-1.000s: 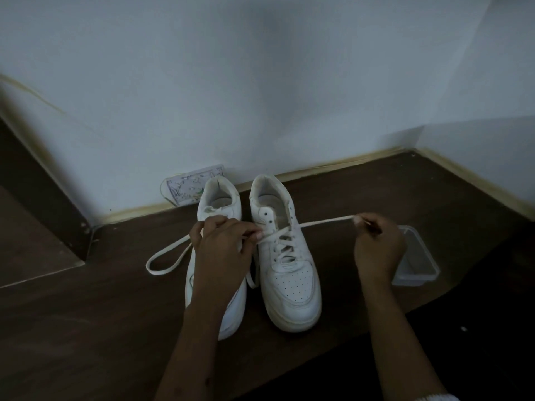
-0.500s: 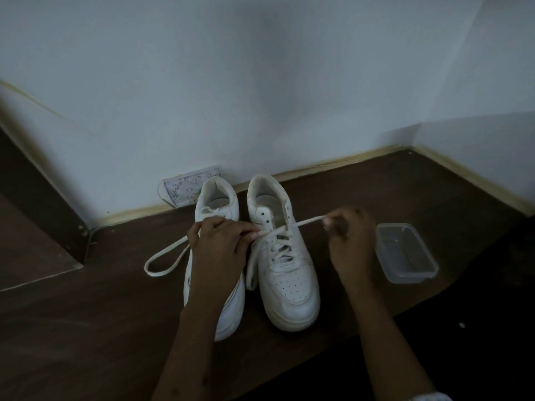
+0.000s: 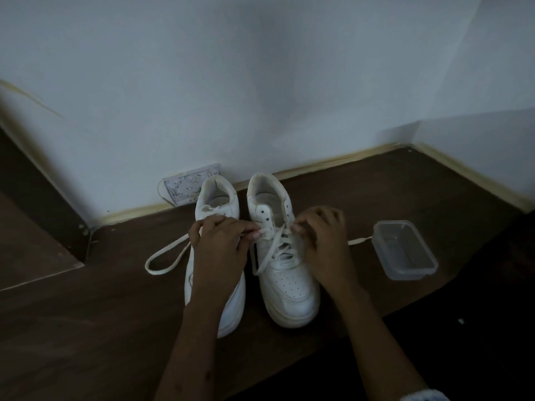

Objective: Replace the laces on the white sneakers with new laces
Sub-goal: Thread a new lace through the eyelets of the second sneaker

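White wall (image 3: 260,82) fills the top half of the picture, and a dark brown wooden floor (image 3: 86,328) fills the bottom half. A pale yellow strip (image 3: 333,162) runs where they meet.

Two white sneakers stand side by side in the middle, heels close to the wall and toes pointing to the bottom of the picture. The left sneaker (image 3: 215,204) is partly hidden under an arm. The right sneaker (image 3: 289,287) has a white lace (image 3: 272,250) criss-crossed over its front.

The left hand (image 3: 221,244) sits over the left sneaker and pinches the lace with its fingertips at the right sneaker's left row of holes. A long loop of lace lies on the floor to the left of the shoes. The right hand (image 3: 324,241) has its fingers curled at the right row of holes and grips the lace there. One lace end sticks out on the floor to the right of this hand.

A clear plastic box (image 3: 405,250) sits on the floor at the right, just beside that lace end. A small printed card (image 3: 185,185) leans on the wall behind the left sneaker.
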`<control>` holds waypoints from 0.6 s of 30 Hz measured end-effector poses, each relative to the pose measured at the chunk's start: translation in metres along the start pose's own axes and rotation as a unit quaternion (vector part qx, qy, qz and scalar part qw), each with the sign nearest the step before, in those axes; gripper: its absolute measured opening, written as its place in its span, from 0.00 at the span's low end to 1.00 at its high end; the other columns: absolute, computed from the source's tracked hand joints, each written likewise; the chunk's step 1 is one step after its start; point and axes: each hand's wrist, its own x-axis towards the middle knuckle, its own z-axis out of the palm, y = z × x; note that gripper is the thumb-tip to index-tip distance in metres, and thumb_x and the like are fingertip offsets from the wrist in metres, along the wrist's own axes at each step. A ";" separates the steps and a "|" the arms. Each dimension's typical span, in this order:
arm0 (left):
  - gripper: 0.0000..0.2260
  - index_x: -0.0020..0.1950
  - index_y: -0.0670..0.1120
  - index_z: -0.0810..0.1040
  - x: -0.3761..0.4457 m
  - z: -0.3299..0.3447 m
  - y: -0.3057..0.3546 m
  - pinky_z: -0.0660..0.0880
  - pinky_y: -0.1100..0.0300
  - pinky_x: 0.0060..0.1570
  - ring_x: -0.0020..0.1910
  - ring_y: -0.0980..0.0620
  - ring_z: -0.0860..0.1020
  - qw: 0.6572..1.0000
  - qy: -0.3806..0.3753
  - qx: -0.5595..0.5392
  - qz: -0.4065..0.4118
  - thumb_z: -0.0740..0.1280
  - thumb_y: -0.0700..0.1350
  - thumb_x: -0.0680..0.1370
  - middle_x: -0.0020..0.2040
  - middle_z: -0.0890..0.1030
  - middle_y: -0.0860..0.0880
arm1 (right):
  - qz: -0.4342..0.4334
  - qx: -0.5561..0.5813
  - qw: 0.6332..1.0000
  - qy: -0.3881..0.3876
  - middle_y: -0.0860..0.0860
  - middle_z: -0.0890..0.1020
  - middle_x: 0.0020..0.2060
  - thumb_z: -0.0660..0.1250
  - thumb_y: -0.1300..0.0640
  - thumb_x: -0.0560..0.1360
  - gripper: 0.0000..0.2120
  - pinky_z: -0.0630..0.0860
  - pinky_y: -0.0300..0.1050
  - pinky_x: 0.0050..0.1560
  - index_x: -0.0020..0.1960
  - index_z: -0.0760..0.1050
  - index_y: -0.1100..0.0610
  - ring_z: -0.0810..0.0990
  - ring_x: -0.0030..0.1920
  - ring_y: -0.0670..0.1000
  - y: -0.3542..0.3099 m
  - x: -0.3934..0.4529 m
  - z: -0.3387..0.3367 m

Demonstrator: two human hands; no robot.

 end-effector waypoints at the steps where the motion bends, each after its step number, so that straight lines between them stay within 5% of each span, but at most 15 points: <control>1: 0.14 0.46 0.56 0.83 0.000 0.000 0.000 0.56 0.56 0.57 0.54 0.50 0.75 1.000 -0.002 -0.002 -0.003 0.59 0.57 0.76 0.43 0.82 0.59 | 0.025 -0.006 0.999 0.025 0.44 0.72 0.48 0.62 0.58 0.77 0.03 0.63 0.31 0.49 0.46 0.73 0.52 0.66 0.54 0.44 0.002 0.001 -0.002; 5: 0.14 0.46 0.57 0.84 0.000 0.000 -0.002 0.57 0.54 0.58 0.54 0.51 0.75 1.000 -0.008 -0.001 -0.002 0.59 0.58 0.76 0.43 0.82 0.59 | 0.203 -0.010 0.967 0.156 0.52 0.74 0.51 0.59 0.60 0.77 0.05 0.62 0.36 0.49 0.51 0.72 0.56 0.69 0.53 0.47 0.020 0.006 -0.026; 8: 0.14 0.46 0.57 0.83 0.000 0.001 0.000 0.57 0.54 0.58 0.53 0.52 0.74 1.000 -0.003 0.008 -0.001 0.59 0.58 0.76 0.42 0.82 0.59 | 0.238 -0.026 0.956 0.171 0.53 0.76 0.54 0.60 0.59 0.79 0.06 0.63 0.41 0.52 0.55 0.74 0.56 0.70 0.57 0.52 0.034 0.006 -0.036; 12: 0.14 0.46 0.56 0.83 0.000 0.002 0.001 0.57 0.54 0.58 0.54 0.56 0.70 1.000 0.010 0.004 0.003 0.58 0.57 0.76 0.43 0.83 0.58 | 0.127 0.034 0.989 0.060 0.48 0.75 0.58 0.64 0.51 0.79 0.10 0.68 0.44 0.55 0.58 0.76 0.52 0.67 0.60 0.47 0.025 0.007 -0.027; 15: 0.15 0.47 0.55 0.83 -0.001 0.001 0.002 0.57 0.53 0.59 0.54 0.56 0.70 1.000 0.009 -0.006 0.005 0.58 0.57 0.76 0.43 0.83 0.58 | 0.020 0.053 0.997 -0.053 0.45 0.75 0.55 0.64 0.47 0.78 0.11 0.65 0.34 0.55 0.56 0.77 0.51 0.67 0.58 0.43 0.011 0.005 -0.013; 18: 0.14 0.47 0.55 0.83 -0.001 0.001 0.002 0.58 0.52 0.59 0.53 0.55 0.72 1.000 0.012 -0.010 0.006 0.59 0.56 0.76 0.44 0.83 0.58 | -0.002 0.073 0.995 -0.074 0.43 0.75 0.50 0.63 0.48 0.79 0.08 0.64 0.29 0.50 0.53 0.76 0.51 0.71 0.54 0.43 0.006 0.004 -0.004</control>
